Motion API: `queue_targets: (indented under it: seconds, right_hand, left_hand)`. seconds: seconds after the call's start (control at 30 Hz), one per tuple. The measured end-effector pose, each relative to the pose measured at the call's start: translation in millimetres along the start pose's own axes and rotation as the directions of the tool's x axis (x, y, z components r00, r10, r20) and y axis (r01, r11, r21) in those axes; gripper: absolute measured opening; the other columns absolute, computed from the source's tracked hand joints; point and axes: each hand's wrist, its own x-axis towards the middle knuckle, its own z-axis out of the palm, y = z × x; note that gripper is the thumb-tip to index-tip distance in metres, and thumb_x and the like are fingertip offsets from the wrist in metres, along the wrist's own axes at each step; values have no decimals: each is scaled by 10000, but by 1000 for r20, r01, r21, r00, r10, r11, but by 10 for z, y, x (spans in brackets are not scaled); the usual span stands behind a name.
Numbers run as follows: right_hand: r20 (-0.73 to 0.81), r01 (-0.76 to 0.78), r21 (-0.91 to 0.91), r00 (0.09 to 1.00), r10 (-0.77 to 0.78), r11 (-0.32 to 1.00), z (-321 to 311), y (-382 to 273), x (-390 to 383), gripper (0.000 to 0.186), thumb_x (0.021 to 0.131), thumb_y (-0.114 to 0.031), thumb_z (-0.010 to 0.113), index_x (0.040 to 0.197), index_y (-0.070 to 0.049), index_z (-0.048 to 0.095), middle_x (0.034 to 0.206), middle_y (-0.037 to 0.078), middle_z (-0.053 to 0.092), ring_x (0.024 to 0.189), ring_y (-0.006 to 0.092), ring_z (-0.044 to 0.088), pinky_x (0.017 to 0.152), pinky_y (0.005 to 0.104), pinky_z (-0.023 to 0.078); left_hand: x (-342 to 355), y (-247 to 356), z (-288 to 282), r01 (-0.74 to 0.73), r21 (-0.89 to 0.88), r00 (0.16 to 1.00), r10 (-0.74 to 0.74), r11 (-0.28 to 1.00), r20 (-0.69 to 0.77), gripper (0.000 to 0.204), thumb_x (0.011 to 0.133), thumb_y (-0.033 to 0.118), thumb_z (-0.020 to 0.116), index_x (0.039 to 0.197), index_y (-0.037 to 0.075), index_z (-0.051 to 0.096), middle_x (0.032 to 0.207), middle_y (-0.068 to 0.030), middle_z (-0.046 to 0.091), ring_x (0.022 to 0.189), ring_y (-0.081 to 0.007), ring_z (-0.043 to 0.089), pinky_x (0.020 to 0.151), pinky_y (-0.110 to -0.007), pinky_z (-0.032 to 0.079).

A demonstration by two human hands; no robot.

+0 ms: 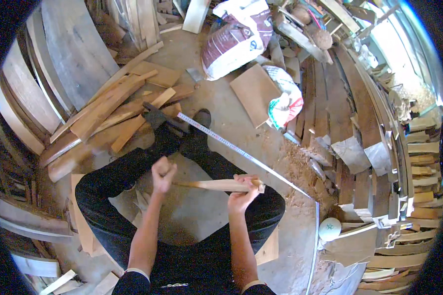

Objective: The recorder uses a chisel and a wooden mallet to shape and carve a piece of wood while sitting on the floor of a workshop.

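Observation:
Across my lap lies a pale, tapered piece of wood (216, 185), its narrow end pointing left. My right hand (244, 192) is closed around its thicker right end, near my right knee. Just beyond the narrow tip, my left hand (163, 175) is clenched like a fist. Whatever it may hold is hidden by the fingers. Both forearms come up from the lower edge, over my crossed legs in black trousers (108, 196).
Wood offcuts (108, 105) lie ahead to the left, near leaning planks (79, 54). A white marked tape (246, 155) runs along the floor at right. Stacked boards (359, 108), a brown-white sack (236, 46), a plastic bag (285, 98) and a round white object (330, 229) stand around.

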Motion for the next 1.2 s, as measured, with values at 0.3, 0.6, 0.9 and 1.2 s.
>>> queue_targets:
  seconds: [0.3, 0.6, 0.9, 1.2]
  right_hand:
    - [-60, 82, 99, 995, -76, 992, -29, -409, 162, 166, 767, -251, 484, 770, -84, 482, 691, 50, 428, 674, 184, 464, 727, 429, 498]
    - [-130, 14, 57, 992, -6, 998, -627, 131, 206, 223, 825, -336, 477, 824, -114, 459, 684, 46, 453, 680, 196, 501, 690, 398, 487]
    - [-162, -64, 102, 984, 80, 993, -707, 222, 240, 243, 830, -342, 483, 820, -102, 453, 693, 35, 444, 651, 180, 464, 683, 393, 466]
    - [-320, -115, 84, 938, 136, 990, -754, 350, 231, 387, 872, -476, 425, 753, -108, 436, 653, 37, 436, 641, 192, 460, 677, 394, 445]
  left_hand:
    - [265, 782, 30, -137, 125, 974, 111, 983, 198, 252, 796, 26, 656, 752, 68, 411, 664, 21, 452, 607, -59, 423, 537, -239, 374]
    - [462, 1210, -134, 151, -399, 983, -180, 905, -36, 262, 850, 5, 548, 758, 126, 336, 529, 39, 335, 421, -56, 301, 402, -225, 266]
    - [288, 782, -80, 250, -259, 966, -223, 933, 130, 267, 858, 16, 580, 710, 111, 378, 556, 52, 369, 440, -28, 330, 395, -210, 276]
    - [193, 877, -108, 276, -226, 961, -262, 934, 92, 224, 834, 32, 636, 752, 96, 438, 596, 46, 432, 492, -38, 404, 427, -207, 323]
